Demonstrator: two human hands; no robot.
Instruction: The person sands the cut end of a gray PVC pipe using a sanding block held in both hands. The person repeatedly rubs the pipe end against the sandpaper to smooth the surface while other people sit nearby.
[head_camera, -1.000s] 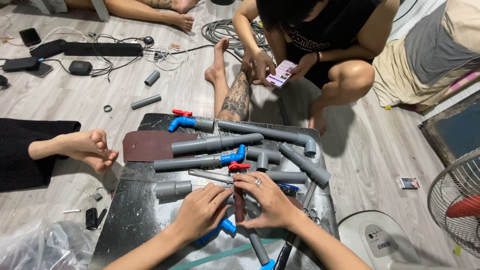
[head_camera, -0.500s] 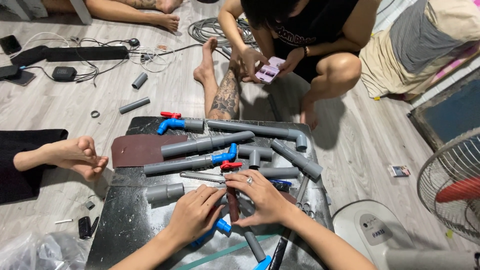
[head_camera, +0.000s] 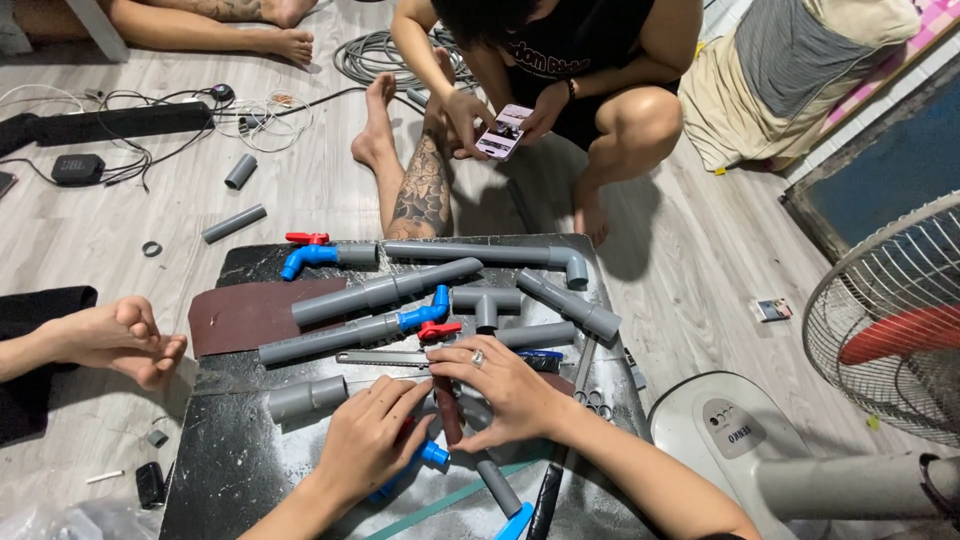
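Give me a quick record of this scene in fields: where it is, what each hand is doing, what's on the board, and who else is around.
Setting: grey wood floor, black board in front of the wearer
Left hand: on a blue valve, fingers curled over it
Right hand: fingers spread over a dark red strip, ring on one finger
On board: grey pipes, tee fitting, brown sheet
Others: a person crouching with a phone, bare feet at left
Nearby: fan at right

Grey pipes (head_camera: 385, 290) with blue valves (head_camera: 425, 312) and red handles (head_camera: 307, 238) lie on a black marbled board (head_camera: 230, 450); a reddish-brown sandpaper sheet (head_camera: 245, 313); pale grey wood-grain floor (head_camera: 100, 230); a pink phone (head_camera: 502, 131).
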